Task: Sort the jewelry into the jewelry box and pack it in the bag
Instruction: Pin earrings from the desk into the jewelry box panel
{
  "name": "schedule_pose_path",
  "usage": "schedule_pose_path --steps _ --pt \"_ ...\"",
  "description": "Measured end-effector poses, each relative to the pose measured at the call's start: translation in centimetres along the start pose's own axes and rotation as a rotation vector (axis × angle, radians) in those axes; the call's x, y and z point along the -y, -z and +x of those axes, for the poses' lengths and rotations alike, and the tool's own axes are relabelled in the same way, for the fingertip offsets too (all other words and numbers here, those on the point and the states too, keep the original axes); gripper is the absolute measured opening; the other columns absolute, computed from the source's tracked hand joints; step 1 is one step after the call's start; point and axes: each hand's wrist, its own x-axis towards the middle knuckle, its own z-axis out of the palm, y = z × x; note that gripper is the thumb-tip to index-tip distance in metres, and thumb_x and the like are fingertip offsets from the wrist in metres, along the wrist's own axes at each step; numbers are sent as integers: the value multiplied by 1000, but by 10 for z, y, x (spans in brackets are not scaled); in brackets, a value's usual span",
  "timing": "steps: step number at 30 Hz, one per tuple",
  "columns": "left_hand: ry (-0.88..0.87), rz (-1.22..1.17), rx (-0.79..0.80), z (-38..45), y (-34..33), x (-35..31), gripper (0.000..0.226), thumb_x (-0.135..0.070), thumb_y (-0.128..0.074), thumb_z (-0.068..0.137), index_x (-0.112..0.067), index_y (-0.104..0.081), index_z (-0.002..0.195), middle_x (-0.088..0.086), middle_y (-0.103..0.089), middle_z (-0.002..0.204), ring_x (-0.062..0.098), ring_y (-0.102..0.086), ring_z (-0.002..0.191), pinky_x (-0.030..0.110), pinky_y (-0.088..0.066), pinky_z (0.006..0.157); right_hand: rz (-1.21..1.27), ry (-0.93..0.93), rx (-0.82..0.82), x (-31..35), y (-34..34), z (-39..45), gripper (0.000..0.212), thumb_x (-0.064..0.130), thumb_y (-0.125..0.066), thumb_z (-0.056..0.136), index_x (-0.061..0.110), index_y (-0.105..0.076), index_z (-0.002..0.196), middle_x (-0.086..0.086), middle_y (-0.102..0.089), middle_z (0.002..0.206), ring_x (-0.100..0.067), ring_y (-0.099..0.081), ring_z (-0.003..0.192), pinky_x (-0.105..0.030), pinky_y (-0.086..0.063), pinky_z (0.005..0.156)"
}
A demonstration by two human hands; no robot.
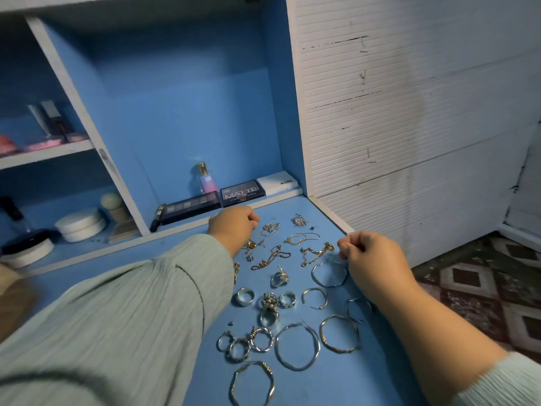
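Note:
Jewelry lies spread on the blue counter (377, 373). Gold chains (270, 257) and small sparkly pieces (299, 220) are at the far end. Silver rings (245, 296) lie in the middle. Large hoops (297, 346) and twisted bangles (252, 382) are nearest me. My left hand (232, 227) hovers over the far left pieces with its fingers curled under, and nothing shows in it. My right hand (370, 254) sits at the counter's right edge, thumb pressed to forefinger just above a silver hoop (329, 273). I cannot tell whether it pinches anything.
Behind the jewelry stand eyeshadow palettes (243, 192), a white box (278, 181) and a small perfume bottle (206, 178). Round white jars (80, 224) sit in the left cubby. A white slatted wall (409, 127) borders the right; patterned floor (483, 288) lies below.

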Motion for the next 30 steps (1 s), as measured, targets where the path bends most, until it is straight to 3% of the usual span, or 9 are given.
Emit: schedule_pose_path --steps 9,11,13,15,18,21,24,26,30 --pt "4 199 12 8 1 -7 20 -21 -47 96 -24 -66 96 -7 -64 102 19 -56 102 34 -30 93 -3 10 4 -1 -1 -2 15 18 -48 94 18 -61 86 6 -58 73 -6 -39 50 -21 -28 48" --pt "6 254 0 8 -2 -6 25 -16 -41 95 -19 -65 85 -4 -65 90 20 -57 90 35 -32 90 12 13 11 -1 -1 -3 14 17 -48 94 17 -60 87 6 -57 73 -5 -39 50 -19 -28 48" --pt "19 275 -13 5 -2 -6 25 -11 -38 90 -15 -53 71 -1 -54 70 21 -51 73 35 -37 87 16 12 15 0 -1 -4 15 17 -47 94 18 -59 87 7 -57 73 -5 -39 50 -19 -28 48" --pt "35 240 1 -1 2 -7 24 -7 -37 84 -16 -43 63 -1 -41 62 21 -42 66 32 -37 76 7 18 20 2 0 -6 14 19 -47 95 20 -59 87 9 -56 73 -5 -40 51 -19 -28 48" --pt "28 97 38 -11 14 -9 26 -5 -40 81 -16 -41 58 0 -40 60 20 -38 58 29 -34 58 -19 32 48 6 1 -9 15 19 -47 95 23 -57 86 10 -58 76 -4 -42 53 -18 -29 47" --pt "9 -35 68 -30 34 -11 20 -6 -47 86 -19 -56 75 1 -50 74 17 -46 68 24 -41 57 -38 38 76 16 5 -14 16 18 -47 95 22 -57 84 9 -57 74 -4 -43 55 -15 -33 45" --pt "-5 -155 74 -52 56 -10 19 -11 -54 89 -22 -66 100 -8 -55 92 10 -51 87 20 -41 76 -24 85 87 31 7 -24 15 16 -47 95 19 -59 87 7 -61 82 -3 -46 60 -17 -34 51" --pt "3 -200 91 -68 68 -4 18 -14 -58 89 -21 -66 104 -10 -55 96 7 -50 90 19 -39 81 -16 123 105 44 4 -35 16 14 -47 95 17 -59 87 7 -62 85 -3 -45 58 -13 -35 48" --pt "15 -234 126 -103 90 14 17 -17 -61 87 -24 -66 102 -7 -60 96 6 -52 88 17 -37 78 -8 188 184 68 -12 -65 18 10 -47 93 16 -59 81 7 -62 86 -1 -44 48 -8 -33 38"
